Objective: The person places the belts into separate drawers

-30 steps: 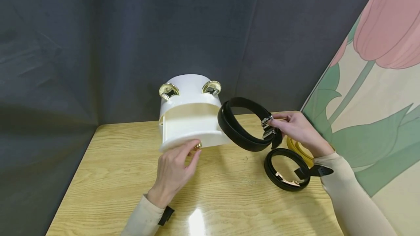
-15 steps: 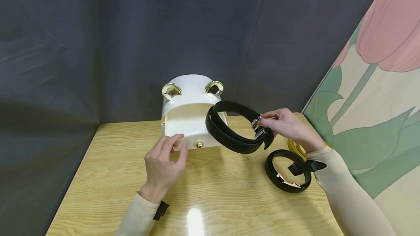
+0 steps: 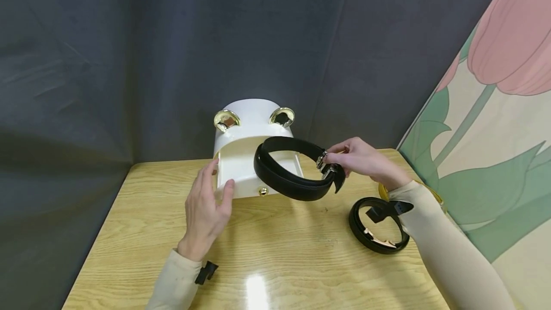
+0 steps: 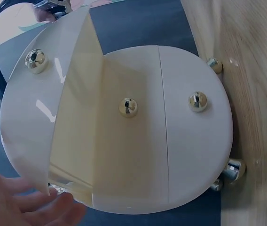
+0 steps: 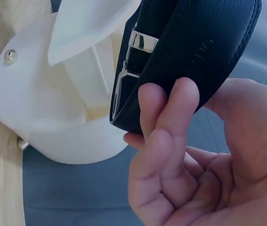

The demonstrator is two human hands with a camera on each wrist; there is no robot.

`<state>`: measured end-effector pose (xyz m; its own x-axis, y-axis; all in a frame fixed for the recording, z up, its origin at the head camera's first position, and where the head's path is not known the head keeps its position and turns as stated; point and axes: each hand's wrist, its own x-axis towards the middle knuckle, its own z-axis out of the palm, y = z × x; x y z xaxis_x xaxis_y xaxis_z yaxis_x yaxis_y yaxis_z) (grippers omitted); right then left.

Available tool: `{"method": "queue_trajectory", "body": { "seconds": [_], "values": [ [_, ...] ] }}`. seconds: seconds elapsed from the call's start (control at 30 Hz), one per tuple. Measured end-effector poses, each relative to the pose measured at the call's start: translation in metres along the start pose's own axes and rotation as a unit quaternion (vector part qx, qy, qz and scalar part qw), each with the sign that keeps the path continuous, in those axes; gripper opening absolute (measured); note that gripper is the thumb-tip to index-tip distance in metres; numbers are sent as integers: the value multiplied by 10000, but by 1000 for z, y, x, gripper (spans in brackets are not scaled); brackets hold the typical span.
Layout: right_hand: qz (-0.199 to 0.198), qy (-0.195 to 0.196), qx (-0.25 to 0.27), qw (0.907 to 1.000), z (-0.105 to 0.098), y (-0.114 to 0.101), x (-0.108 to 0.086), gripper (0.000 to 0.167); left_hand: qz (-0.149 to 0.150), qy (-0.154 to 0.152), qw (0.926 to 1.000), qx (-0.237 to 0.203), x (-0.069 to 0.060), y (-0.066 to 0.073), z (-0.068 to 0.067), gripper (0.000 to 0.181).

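1. Shifted leftward since the earlier head frames, the coiled black belt (image 3: 284, 185) now overlaps the right part of the pulled-out drawer (image 3: 243, 189); the left hand (image 3: 204, 214), on the gold knob (image 3: 263, 191) a second ago, is now at the drawer's front left corner.
2. Everything stands on the wood-grain desk (image 3: 142, 228): a white cabinet (image 3: 254, 111) at the back, and at right a second black belt (image 3: 356, 224) beside a yellow belt (image 3: 383, 193) partly hidden by the sleeve.
3. Only the cabinet's top drawer is out. Bringing the coil over it seems the step in hand; setting it inside would call for centring it further left, then lowering it behind the front panel.
4. Thumb and fingers of the right hand (image 3: 361, 159) pinch the coil at its buckle end. The left hand's fingers are loosely spread, grasping nothing; whether they touch the drawer, I cannot tell.
5. From the left wrist, two closed lower drawers (image 4: 143, 155) appear, unseen from the head; the right wrist alone shows lettering (image 5: 204, 50) on the strap.
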<state>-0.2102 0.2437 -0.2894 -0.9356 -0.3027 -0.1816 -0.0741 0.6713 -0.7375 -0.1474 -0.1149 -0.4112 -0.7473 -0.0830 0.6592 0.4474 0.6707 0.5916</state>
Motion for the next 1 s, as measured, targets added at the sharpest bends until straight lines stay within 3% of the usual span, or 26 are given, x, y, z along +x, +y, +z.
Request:
{"method": "queue_trajectory", "body": {
  "seconds": [0.23,0.4,0.47,0.53,0.8,1.0],
  "values": [
    [-135,-9,114,9998,4,-8,9,43,-700,-849,9928,-462,3,-3,0,68],
    [-174,-66,253,9995,8,-8,13,45,-1070,-1365,9728,-1533,5,-7,0,67],
    [-177,-77,279,9994,9,-8,14,45,-1153,-1466,9635,-1921,6,-8,0,66],
    [-183,-70,269,9994,10,-8,16,44,-1159,-1473,9593,-2113,7,-10,1,67],
    [-251,-56,332,9991,14,-11,24,43,-1078,-1288,9654,-1995,10,-8,5,70],
    [-266,-31,391,9989,17,-12,27,41,-1155,-1374,9654,-1890,8,-9,5,72]
  ]
}}
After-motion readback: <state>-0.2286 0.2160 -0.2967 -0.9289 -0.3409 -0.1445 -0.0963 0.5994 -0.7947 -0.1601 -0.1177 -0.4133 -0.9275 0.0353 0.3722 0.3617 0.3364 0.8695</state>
